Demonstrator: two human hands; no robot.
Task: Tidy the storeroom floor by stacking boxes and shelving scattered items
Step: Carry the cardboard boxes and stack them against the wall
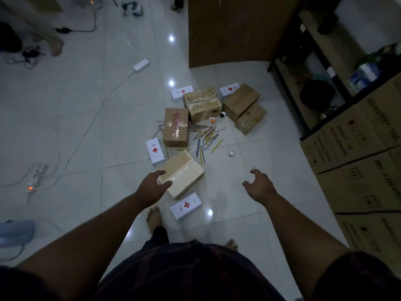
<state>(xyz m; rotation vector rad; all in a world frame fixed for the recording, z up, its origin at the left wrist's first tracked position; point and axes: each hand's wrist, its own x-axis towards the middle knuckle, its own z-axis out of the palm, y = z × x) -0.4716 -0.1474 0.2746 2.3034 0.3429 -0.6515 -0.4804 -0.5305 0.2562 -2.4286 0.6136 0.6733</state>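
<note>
Several brown cardboard boxes lie scattered on the white tiled floor. The nearest, a pale taped box [184, 174], lies tilted in front of me. My left hand [153, 185] reaches over its near left corner with fingers spread, holding nothing. My right hand [259, 184] hovers open over bare floor to the right. Further off lie a taped box [175, 127], a box with writing [201, 103] and two stacked boxes [243, 105]. Several white first-aid boxes with red crosses lie around, one near my foot [186, 205], one at left [154, 150]. Coloured sticks [206, 136] are strewn between the boxes.
A metal shelf rack [312, 83] stands at right, with large stacked cartons [358, 161] beside it. A brown cupboard [234, 29] stands behind. Power strips [36, 177] and cables trail over the floor at left. A person's foot [56, 47] shows at far left.
</note>
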